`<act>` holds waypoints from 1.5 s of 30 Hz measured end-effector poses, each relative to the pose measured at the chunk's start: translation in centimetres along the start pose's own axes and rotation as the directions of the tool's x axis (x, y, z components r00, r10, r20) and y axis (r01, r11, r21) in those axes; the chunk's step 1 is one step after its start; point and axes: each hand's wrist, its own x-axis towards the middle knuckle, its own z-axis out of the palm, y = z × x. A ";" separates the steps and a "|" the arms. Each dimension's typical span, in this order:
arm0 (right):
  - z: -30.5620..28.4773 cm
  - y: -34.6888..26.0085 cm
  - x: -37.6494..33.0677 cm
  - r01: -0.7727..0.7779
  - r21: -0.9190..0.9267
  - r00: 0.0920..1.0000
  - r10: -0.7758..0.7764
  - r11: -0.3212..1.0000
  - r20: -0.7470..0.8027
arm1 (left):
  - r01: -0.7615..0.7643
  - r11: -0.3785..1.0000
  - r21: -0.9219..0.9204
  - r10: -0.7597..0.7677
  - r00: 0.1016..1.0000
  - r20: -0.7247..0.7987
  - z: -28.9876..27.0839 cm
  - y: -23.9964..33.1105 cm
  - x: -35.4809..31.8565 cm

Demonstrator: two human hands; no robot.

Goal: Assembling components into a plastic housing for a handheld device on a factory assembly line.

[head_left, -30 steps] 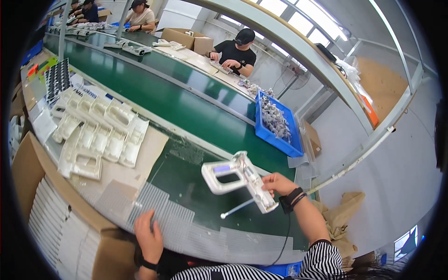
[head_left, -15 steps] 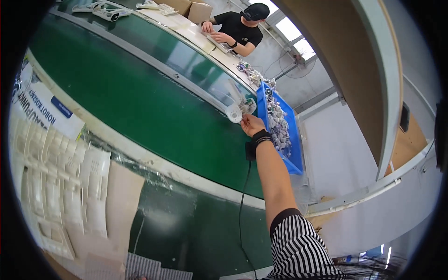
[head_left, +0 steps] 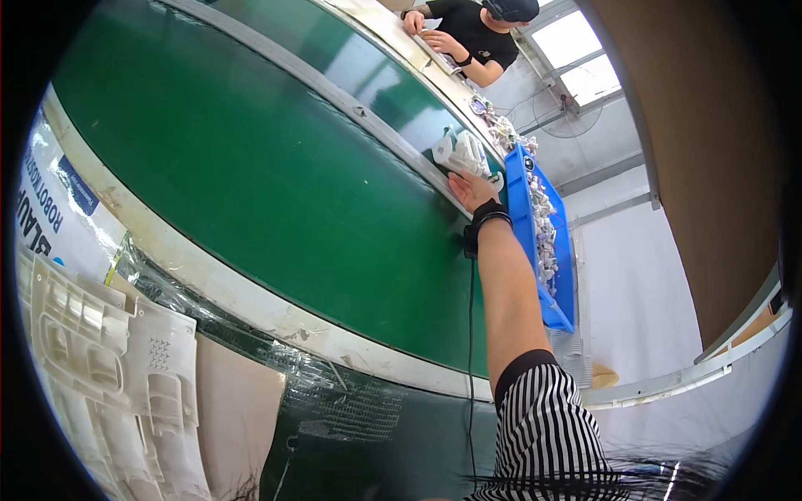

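Right hand [head_left: 469, 189] stretched far out across the green conveyor belt [head_left: 251, 175], arm fully extended, a dark strap around the wrist with a thin cable trailing back along the forearm. Just beyond the fingertips sits the white plastic device [head_left: 458, 150], on the far edge of the belt next to the metal rail. It lies ahead of the hand and a touch to the left, its longer side running roughly along the belt's edge. The fingers look flattened toward it, touching or very nearly so; whether they have hold of it I cannot tell, since the palm faces away from the camera. Immediately right of the hand is the blue bin [head_left: 545, 242] full of small white parts, close beside the wrist. The left hand is out of view, so the right is the only one near the device. Further along, another person's hands [head_left: 434, 35] work at the same line, well apart.
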 end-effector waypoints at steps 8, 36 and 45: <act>11.1 -0.1 -16.3 0.393 -0.524 0.809 -0.013 0.756 0.588 | -0.028 1.000 0.004 0.028 0.998 -0.061 -1.5 -0.7 -0.8; -23.1 14.9 -60.3 0.838 -0.387 0.328 -0.212 -0.385 0.921 | -0.361 0.927 -0.098 0.331 0.913 -0.239 -6.0 2.0 -15.5; -29.2 18.2 -70.9 0.656 -0.752 0.688 -0.363 -0.060 0.629 | -0.671 0.739 -0.063 0.673 0.739 0.016 -4.9 13.2 -13.7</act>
